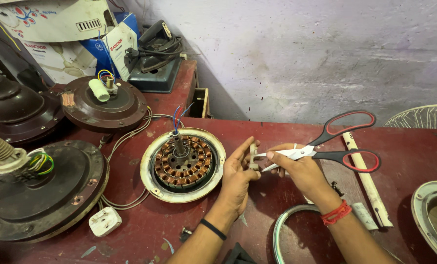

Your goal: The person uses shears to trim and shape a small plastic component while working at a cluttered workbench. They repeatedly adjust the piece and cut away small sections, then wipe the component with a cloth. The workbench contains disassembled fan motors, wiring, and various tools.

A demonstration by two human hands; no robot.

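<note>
Red workbench (277,132) against a rough plastered wall, cluttered with fan parts. Left hand (238,176) pinches a small pale strip (253,155) upright between thumb and fingers, above the bench's middle, just right of the open fan stator (182,164) with copper windings and a cream rim. Right hand (299,168) grips the scissors (326,144) near the pivot, fingers clenched around the blades, not in the loops; black and red handles point toward the right edge. Blade tips touch the strip.

Dark brown fan motor housings (42,190) sit along the left edge, another (106,102) toward the far-left corner, wires trailing between them. White plug (104,221) lies near the front edge. Cream plastic conduit piece (367,181) lies right of the hands. Old electric iron (155,49) sits on a box at the far edge.
</note>
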